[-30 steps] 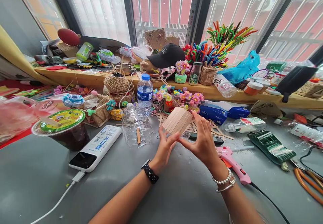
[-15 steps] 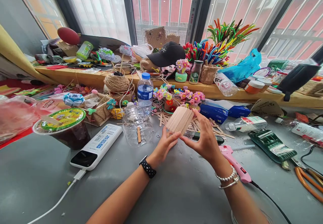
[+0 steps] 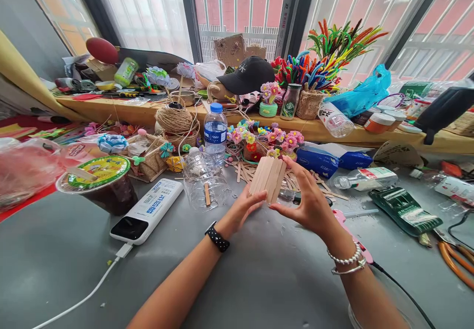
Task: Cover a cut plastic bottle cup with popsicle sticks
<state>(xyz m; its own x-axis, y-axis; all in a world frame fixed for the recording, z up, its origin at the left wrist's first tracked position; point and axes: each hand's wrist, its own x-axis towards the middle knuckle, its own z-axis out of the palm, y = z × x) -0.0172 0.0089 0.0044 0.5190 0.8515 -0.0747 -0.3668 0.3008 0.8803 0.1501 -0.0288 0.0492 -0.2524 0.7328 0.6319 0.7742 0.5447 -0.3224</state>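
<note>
A small panel of flat wooden craft sticks [image 3: 267, 178], joined side by side, is held up above the grey table [image 3: 66, 260] between both hands. My left hand [image 3: 242, 209] pinches its lower left edge; a black watch band sits on that wrist. My right hand [image 3: 307, 200] curls round the panel's right side, thumb below and fingers at its top edge; beaded and metal bracelets circle that wrist. More loose sticks [image 3: 314, 183] lie scattered on the table just behind the panel.
A pink glue gun [image 3: 365, 255] lies under my right wrist. Left of my hands lie a cut clear plastic bottle [image 3: 204, 181], a white power bank [image 3: 148, 211] and a lidded cup [image 3: 97, 183]. A water bottle [image 3: 215, 132], twine ball [image 3: 175, 120] and pipe-cleaner flowers [image 3: 274, 139] crowd the back.
Both hands have turned the stick panel from a slanted lie to nearly upright and shifted slightly right. The view has tilted a little.
</note>
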